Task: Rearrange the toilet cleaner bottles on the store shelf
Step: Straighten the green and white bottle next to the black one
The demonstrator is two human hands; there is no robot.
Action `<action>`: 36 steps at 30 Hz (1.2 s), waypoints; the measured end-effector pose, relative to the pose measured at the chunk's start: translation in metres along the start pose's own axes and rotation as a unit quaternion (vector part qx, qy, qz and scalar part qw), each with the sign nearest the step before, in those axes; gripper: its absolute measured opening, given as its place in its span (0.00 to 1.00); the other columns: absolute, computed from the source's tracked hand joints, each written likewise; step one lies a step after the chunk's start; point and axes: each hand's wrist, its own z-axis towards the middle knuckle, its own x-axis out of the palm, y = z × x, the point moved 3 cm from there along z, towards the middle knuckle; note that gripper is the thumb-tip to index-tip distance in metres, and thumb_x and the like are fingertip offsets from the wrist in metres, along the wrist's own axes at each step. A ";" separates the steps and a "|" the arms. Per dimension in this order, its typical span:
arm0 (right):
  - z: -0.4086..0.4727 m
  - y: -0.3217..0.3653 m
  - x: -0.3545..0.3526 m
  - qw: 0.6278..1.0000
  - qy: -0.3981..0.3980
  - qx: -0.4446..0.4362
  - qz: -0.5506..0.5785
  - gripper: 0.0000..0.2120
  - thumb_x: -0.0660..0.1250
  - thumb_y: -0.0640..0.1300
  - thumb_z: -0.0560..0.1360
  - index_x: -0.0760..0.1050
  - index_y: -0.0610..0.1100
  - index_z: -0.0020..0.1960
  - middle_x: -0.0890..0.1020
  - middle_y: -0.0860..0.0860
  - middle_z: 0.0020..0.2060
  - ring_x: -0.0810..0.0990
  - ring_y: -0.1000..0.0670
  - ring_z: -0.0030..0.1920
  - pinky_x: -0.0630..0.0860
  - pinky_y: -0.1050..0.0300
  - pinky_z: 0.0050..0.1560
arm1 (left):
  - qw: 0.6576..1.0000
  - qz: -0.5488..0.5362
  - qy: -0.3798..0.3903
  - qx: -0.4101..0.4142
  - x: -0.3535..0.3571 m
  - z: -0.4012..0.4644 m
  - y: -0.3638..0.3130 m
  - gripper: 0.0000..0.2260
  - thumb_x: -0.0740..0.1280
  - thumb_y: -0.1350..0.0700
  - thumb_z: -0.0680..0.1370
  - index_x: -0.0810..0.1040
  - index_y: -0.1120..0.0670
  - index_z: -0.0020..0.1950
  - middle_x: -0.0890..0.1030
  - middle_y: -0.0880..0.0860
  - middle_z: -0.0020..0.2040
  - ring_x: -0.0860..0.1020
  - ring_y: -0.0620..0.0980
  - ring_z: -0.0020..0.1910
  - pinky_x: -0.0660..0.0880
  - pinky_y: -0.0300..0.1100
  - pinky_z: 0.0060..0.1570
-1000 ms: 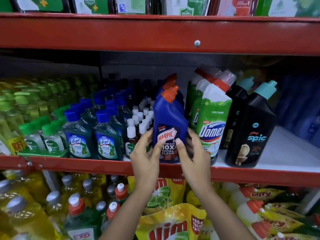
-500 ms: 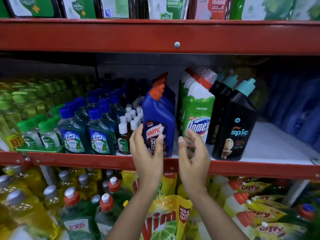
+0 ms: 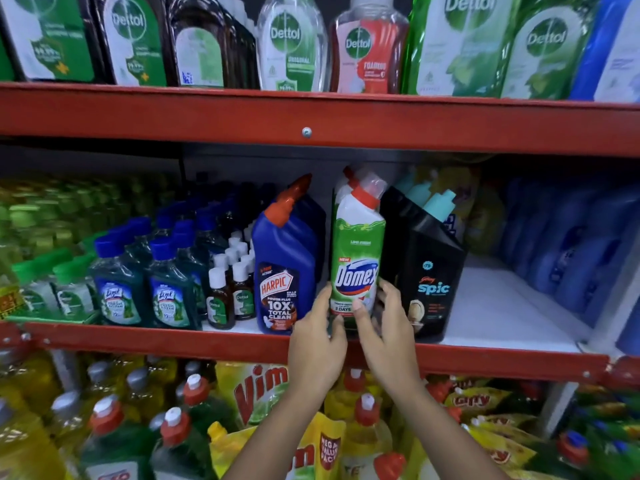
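On the middle shelf [image 3: 173, 337] three kinds of toilet cleaner stand side by side. A blue Harpic bottle [image 3: 285, 268] with an orange cap is on the left and stands free. A green and white Domex bottle [image 3: 357, 258] with a red cap is in the middle. A black Spic bottle [image 3: 431, 275] with a teal cap is on the right. More bottles of each kind stand behind them. My left hand [image 3: 320, 341] and my right hand [image 3: 384, 327] clasp the bottom of the Domex bottle from both sides.
Small brown Dettol bottles [image 3: 228, 292] and blue-capped Lizol bottles [image 3: 145, 285] fill the shelf to the left. Bare white shelf [image 3: 502, 306] lies right of the Spic bottles. Dettol packs line the shelf above; Vim pouches [image 3: 263, 386] and dish liquid sit below.
Both hands let go of the Harpic bottle, moved right, and closed around the base of the Domex bottle. The view shifted right and upward.
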 end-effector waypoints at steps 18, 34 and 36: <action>-0.011 -0.003 -0.064 0.978 -0.194 -0.072 -0.018 0.15 0.65 0.36 0.79 0.72 0.38 0.66 0.72 0.49 0.57 0.71 0.72 0.56 0.71 0.76 0.54 | 0.998 0.005 -0.058 0.038 0.033 -0.020 -0.035 0.16 0.64 0.63 0.79 0.74 0.51 0.66 0.79 0.48 0.57 0.79 0.44 0.54 0.80 0.45 0.55; 0.018 -0.049 -0.094 0.996 -0.055 0.029 -0.062 0.27 0.73 0.40 0.74 0.67 0.45 0.70 0.77 0.47 0.64 0.77 0.47 0.64 0.79 0.43 0.61 | 0.997 -0.024 0.048 -0.050 0.093 -0.007 -0.037 0.32 0.63 0.66 0.77 0.57 0.50 0.79 0.78 0.64 0.65 0.77 0.60 0.63 0.75 0.51 0.62; 0.019 -0.050 -0.094 0.997 -0.054 0.023 -0.054 0.27 0.73 0.39 0.73 0.68 0.45 0.69 0.77 0.47 0.63 0.78 0.47 0.63 0.79 0.44 0.61 | 0.997 -0.030 0.046 -0.046 0.095 -0.009 -0.036 0.33 0.63 0.67 0.77 0.56 0.49 0.79 0.78 0.62 0.66 0.77 0.59 0.64 0.75 0.50 0.63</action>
